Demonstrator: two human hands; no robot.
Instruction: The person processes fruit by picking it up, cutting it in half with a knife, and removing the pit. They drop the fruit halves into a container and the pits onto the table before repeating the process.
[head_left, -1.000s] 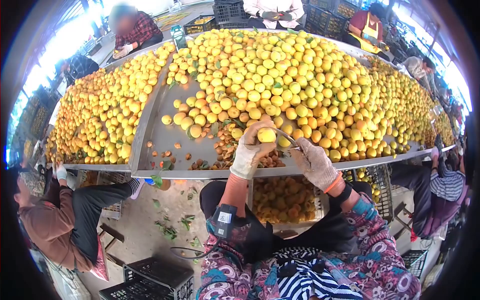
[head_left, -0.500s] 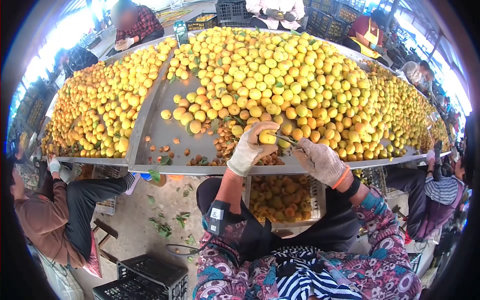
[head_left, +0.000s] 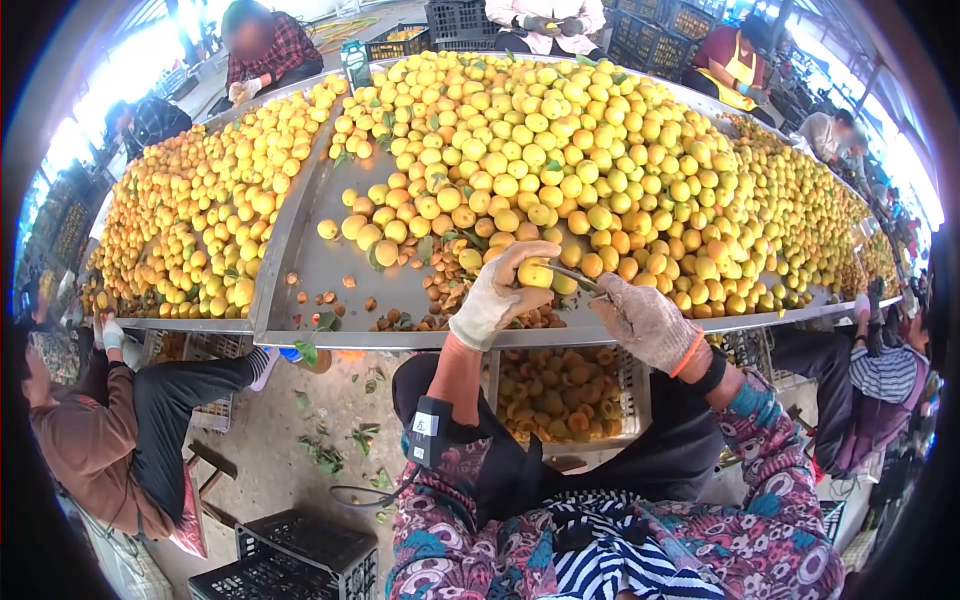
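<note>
My gloved left hand (head_left: 488, 302) is closed around a yellow apricot (head_left: 534, 273), with thumb and fingers on its sides. In my right hand (head_left: 645, 325), also gloved, is a thin knife (head_left: 574, 274); its blade reaches left to the apricot, and the tip is hidden against the fruit. Both hands are just above the near rim of the metal table (head_left: 420, 341). Beneath and left of them lie loose apricot pits (head_left: 447, 290) and fruit scraps. A large heap of whole apricots (head_left: 560, 150) rises beyond my hands.
Below the rim, between my knees, stands a crate (head_left: 634, 395) of halved apricots (head_left: 560, 390). A metal divider (head_left: 290, 215) splits the table on the left. Co-workers sit around it, one close at left (head_left: 85, 440). Black crates (head_left: 300, 550) and fallen leaves (head_left: 325, 455) are on the floor.
The knife lies a little flatter against the apricot, and my right hand has shifted very slightly. My left hand keeps its hold. The whole view has moved a touch.
</note>
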